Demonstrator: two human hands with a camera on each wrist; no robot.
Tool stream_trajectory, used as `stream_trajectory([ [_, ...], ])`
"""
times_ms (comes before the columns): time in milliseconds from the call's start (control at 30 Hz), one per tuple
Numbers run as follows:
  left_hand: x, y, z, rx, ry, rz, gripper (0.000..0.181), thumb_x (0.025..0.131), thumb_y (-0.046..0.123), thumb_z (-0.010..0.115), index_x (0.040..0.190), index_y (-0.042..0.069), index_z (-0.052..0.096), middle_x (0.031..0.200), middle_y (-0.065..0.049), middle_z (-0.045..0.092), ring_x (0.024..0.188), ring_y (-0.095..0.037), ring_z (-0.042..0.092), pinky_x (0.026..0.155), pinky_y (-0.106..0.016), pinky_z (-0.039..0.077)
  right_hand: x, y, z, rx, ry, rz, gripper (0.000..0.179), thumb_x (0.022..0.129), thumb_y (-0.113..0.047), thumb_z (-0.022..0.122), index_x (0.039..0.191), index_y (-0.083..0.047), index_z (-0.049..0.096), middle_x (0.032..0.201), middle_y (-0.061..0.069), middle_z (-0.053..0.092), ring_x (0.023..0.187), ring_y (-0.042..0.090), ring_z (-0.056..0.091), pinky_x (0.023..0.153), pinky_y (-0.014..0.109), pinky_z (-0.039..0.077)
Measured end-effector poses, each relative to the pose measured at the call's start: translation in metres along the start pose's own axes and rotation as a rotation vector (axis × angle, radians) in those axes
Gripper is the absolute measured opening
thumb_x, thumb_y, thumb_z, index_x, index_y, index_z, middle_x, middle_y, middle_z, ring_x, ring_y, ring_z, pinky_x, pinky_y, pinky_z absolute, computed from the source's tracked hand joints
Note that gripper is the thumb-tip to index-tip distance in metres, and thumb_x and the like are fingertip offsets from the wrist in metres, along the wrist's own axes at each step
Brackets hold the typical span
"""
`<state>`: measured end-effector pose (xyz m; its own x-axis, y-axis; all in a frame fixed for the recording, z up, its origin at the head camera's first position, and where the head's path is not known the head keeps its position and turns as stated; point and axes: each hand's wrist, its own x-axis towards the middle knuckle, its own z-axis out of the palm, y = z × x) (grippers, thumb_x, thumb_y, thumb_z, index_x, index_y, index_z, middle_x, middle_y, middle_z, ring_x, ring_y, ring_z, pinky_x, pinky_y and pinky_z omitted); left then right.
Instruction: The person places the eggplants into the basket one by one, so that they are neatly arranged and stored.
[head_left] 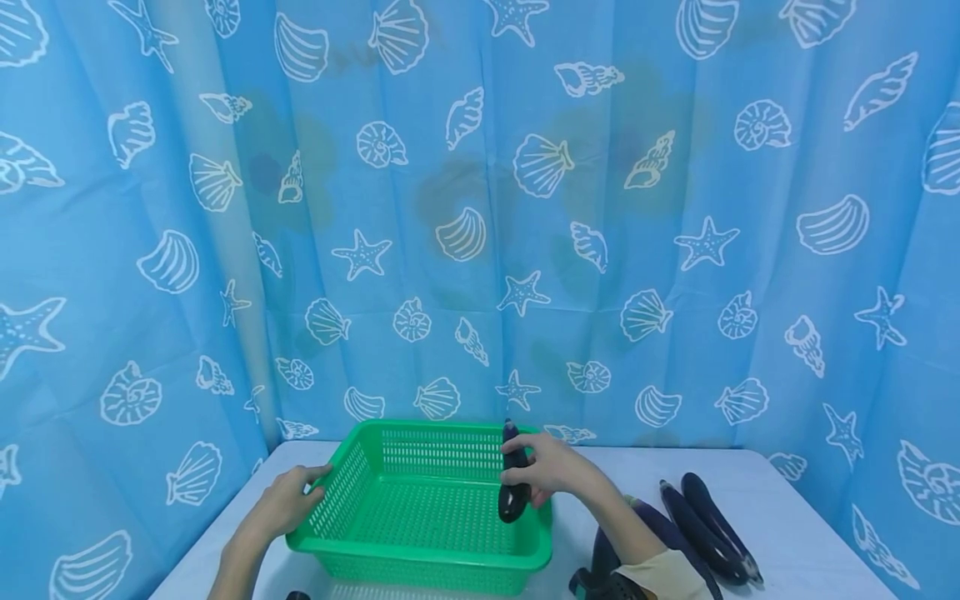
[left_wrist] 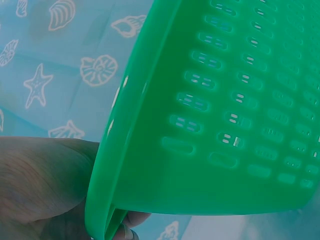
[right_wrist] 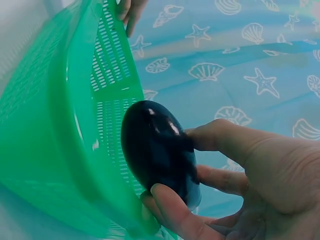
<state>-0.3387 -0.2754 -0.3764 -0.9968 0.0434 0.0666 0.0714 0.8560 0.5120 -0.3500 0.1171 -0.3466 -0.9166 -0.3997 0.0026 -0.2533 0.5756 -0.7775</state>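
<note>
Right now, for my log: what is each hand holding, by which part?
Right hand: long, dark-purple eggplant, around its middle. Left hand: green plastic basket, by its left rim.

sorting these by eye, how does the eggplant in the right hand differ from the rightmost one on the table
The held eggplant is up in the right hand; the rightmost eggplant lies on the table. In the head view the held eggplant's stem is uppermost, the rightmost eggplant's lowermost. Both look dark and shiny.

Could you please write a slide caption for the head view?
Right hand holds an eggplant at one side of a green basket; left hand grips the rim.
</note>
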Motion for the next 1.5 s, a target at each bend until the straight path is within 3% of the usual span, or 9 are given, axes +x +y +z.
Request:
stream_trajectory([
  [300, 0.0, 0.0, 0.0, 0.006, -0.004, -0.009, 0.044, 0.095, 0.009, 0.056, 0.137, -0.002, 0.053, 0.134, -0.029, 0.057, 0.08, -0.015, 0.059, 0.067, -0.033, 0.05, 0.003, -0.003, 0.013, -0.008, -0.018, -0.016, 0.051, 0.087, -0.023, 0.072, 0.133, -0.007, 0.058, 0.079, 0.01, 0.067, 0.05, 0.018, 0.064, 0.053, 0.035, 0.057],
  [800, 0.002, 0.0, -0.001, 0.03, 0.002, -0.007, 0.043, 0.094, 0.008, 0.058, 0.136, -0.001, 0.055, 0.13, -0.027, 0.06, 0.096, -0.022, 0.064, 0.075, -0.04, 0.051, 0.018, -0.005, 0.036, 0.004, -0.073, -0.032, 0.045, 0.087, -0.025, 0.073, 0.129, -0.012, 0.062, 0.069, 0.009, 0.069, 0.046, 0.014, 0.061, 0.058, 0.041, 0.059],
  [1067, 0.001, -0.001, 0.0, 0.041, 0.018, 0.008, 0.042, 0.093, 0.008, 0.059, 0.134, -0.001, 0.057, 0.128, -0.026, 0.062, 0.105, -0.033, 0.065, 0.078, -0.045, 0.053, 0.025, -0.008, 0.044, 0.022, -0.1, -0.031, 0.044, 0.086, -0.026, 0.074, 0.128, -0.014, 0.063, 0.071, 0.009, 0.069, 0.047, 0.014, 0.063, 0.062, 0.046, 0.059],
  [1500, 0.001, -0.002, 0.001, 0.033, 0.021, 0.007, 0.043, 0.093, 0.007, 0.058, 0.135, -0.001, 0.056, 0.128, -0.026, 0.062, 0.1, -0.029, 0.066, 0.079, -0.045, 0.053, 0.038, -0.018, 0.055, 0.067, -0.125, -0.007, 0.043, 0.086, -0.025, 0.075, 0.127, -0.017, 0.064, 0.081, 0.01, 0.069, 0.046, 0.013, 0.061, 0.066, 0.048, 0.059],
])
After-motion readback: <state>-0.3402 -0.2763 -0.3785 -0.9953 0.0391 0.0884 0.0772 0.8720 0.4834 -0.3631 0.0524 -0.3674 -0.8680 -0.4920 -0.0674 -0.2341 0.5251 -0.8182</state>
